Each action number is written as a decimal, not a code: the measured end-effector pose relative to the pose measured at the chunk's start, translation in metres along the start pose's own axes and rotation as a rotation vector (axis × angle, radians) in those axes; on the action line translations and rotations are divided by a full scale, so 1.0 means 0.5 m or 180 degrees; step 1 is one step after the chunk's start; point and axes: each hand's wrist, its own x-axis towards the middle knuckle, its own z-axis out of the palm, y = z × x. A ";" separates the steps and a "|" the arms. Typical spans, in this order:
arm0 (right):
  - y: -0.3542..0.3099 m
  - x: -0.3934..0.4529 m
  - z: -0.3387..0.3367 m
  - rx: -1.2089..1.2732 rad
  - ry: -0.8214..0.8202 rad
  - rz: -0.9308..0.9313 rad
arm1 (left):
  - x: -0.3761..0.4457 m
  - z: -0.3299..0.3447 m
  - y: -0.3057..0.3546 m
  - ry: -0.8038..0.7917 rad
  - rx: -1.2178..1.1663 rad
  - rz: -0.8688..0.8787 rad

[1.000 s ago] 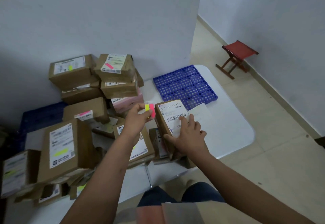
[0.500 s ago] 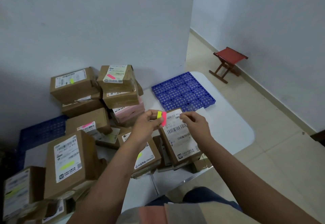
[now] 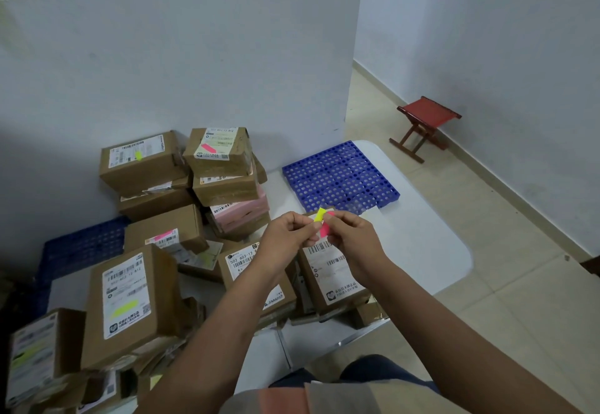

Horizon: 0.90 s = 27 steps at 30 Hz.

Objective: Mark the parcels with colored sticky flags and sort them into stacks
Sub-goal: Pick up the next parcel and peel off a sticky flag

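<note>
You are at the marking step: both hands meet just right of the frame's centre, over the parcel (image 3: 331, 280) that lies unflagged in front of you. Your left hand (image 3: 285, 235) pinches the little pad of sticky flags (image 3: 322, 222), its yellow strip pointing up and the pink one hanging below. Your right hand (image 3: 352, 235) has its fingers curled in on the pink flag, and it looks as if you are peeling it; whether it has come free I cannot tell.

Next, in my judgement, you need a clean peel and then a firm press onto the white shipping label (image 3: 328, 270) below your hands, away from the barcode. The flag is thin, glossy film and will curl or stick to your fingertip if you are careless.

The parcels are brown corrugated cardboard, boxy, taped, some with dented corners. In the upper left of the heap, one box carries a yellow flag (image 3: 138, 156) and its neighbour a pink flag (image 3: 207, 147); a large box at lower left bears a long yellow flag (image 3: 125, 309). A perforated blue plastic tray (image 3: 341, 176) lies on the smooth white table (image 3: 428, 251), right of centre.
</note>
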 end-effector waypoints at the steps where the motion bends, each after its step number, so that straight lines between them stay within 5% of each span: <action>1: 0.000 -0.001 0.000 0.0007 0.0004 0.0011 | -0.001 0.001 0.002 0.0001 -0.0009 0.0007; 17: -0.011 -0.003 -0.017 -0.0326 -0.0206 -0.0225 | -0.009 0.015 0.012 -0.0103 0.0426 0.0234; 27: -0.015 0.014 -0.028 -0.2017 0.0173 -0.1157 | 0.008 0.014 0.035 0.0189 0.1679 0.0796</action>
